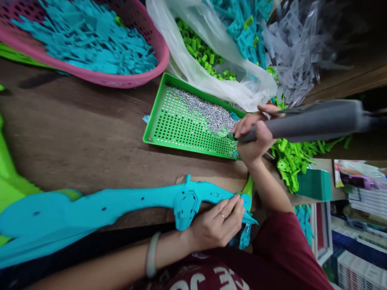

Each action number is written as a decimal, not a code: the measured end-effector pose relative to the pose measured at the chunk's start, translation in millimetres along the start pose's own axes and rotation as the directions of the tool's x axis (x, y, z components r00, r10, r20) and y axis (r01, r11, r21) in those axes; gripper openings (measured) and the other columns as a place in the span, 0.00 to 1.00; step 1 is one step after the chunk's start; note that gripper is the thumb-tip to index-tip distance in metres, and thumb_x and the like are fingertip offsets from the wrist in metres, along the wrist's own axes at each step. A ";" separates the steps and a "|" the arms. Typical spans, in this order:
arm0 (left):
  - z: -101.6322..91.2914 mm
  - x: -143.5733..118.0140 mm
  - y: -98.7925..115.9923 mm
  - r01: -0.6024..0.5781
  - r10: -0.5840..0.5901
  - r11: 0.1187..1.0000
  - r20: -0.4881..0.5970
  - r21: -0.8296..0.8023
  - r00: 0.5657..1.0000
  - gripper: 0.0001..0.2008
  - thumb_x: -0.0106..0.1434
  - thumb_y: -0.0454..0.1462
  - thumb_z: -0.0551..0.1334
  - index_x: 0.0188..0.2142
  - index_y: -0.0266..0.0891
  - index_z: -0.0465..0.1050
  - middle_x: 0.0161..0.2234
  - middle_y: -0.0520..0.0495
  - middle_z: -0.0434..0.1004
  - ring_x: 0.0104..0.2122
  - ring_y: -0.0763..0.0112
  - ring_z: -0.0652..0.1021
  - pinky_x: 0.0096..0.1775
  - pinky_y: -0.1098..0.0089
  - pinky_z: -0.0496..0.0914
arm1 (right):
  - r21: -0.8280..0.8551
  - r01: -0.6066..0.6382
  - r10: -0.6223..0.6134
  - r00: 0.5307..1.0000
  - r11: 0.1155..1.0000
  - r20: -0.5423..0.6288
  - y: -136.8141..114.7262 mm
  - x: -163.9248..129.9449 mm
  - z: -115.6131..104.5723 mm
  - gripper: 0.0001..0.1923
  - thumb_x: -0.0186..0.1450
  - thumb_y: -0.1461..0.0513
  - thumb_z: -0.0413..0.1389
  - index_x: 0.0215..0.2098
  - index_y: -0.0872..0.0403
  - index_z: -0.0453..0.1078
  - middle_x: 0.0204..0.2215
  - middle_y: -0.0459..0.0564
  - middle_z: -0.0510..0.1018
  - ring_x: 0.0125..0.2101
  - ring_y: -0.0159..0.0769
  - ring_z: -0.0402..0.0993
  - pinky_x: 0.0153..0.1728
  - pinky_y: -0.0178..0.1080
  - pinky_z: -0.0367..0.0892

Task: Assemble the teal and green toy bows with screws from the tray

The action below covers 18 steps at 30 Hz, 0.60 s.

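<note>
Right hand clenched round gray power screwdriver, tip over green tray of small screws; hard to judge whether it touches them. Left hand on the right end of long blue plastic part, lying along the near table edge; thumb hidden, can't tell if fingers pinch or just press. Pink basket beyond, upper left.

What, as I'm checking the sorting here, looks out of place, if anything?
In the pink basket, a green piece lies among blue parts, as if missorted. A blue scrap sits loose on the table beside the green tray.
</note>
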<state>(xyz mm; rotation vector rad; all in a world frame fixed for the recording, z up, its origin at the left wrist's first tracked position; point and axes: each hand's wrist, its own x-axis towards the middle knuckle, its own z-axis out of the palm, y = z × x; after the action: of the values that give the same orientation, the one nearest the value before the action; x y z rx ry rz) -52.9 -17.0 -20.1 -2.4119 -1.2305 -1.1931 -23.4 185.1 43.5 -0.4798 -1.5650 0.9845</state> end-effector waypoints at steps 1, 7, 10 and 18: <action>-0.2 0.6 -0.6 0.006 -0.006 1.000 -0.004 -0.004 1.000 0.14 0.72 0.35 0.57 0.50 0.32 0.78 0.52 0.40 0.82 0.54 0.59 0.79 0.53 0.65 0.73 | -0.043 -0.022 0.021 1.000 0.999 -0.021 9.5 2.0 3.1 0.12 0.65 0.49 0.56 0.44 0.41 0.63 0.17 0.35 0.58 0.13 0.29 0.57 0.16 0.35 0.63; 2.9 0.2 1.6 0.024 -0.023 0.998 0.013 -0.064 1.000 0.16 0.73 0.34 0.54 0.50 0.31 0.78 0.52 0.41 0.82 0.54 0.60 0.79 0.52 0.65 0.73 | -0.121 -0.085 0.088 0.996 0.989 0.025 25.2 -7.8 2.4 0.16 0.65 0.45 0.54 0.44 0.41 0.58 0.17 0.35 0.56 0.13 0.31 0.56 0.17 0.36 0.60; 2.6 -1.0 3.7 0.014 -0.013 0.998 0.018 -0.061 1.000 0.17 0.73 0.33 0.53 0.49 0.30 0.79 0.51 0.42 0.82 0.52 0.63 0.79 0.50 0.66 0.73 | -0.117 -0.116 0.120 0.992 0.986 0.028 27.1 -7.5 3.3 0.17 0.65 0.44 0.55 0.42 0.41 0.56 0.16 0.34 0.56 0.14 0.31 0.57 0.17 0.36 0.61; 0.6 -6.7 9.2 0.003 -0.004 1.000 0.074 0.011 0.997 0.17 0.72 0.38 0.57 0.55 0.36 0.76 0.54 0.43 0.80 0.54 0.64 0.75 0.53 0.65 0.70 | 0.021 -0.156 0.157 0.986 0.987 -0.046 -38.2 -8.9 -4.0 0.11 0.65 0.53 0.59 0.43 0.45 0.66 0.18 0.35 0.64 0.14 0.28 0.62 0.19 0.35 0.67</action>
<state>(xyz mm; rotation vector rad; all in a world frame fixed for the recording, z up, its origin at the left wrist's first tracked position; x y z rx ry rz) -48.0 -26.6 -23.6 -2.4673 -1.2593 -1.1045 -9.3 158.2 68.6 -0.6175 -1.4914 1.0977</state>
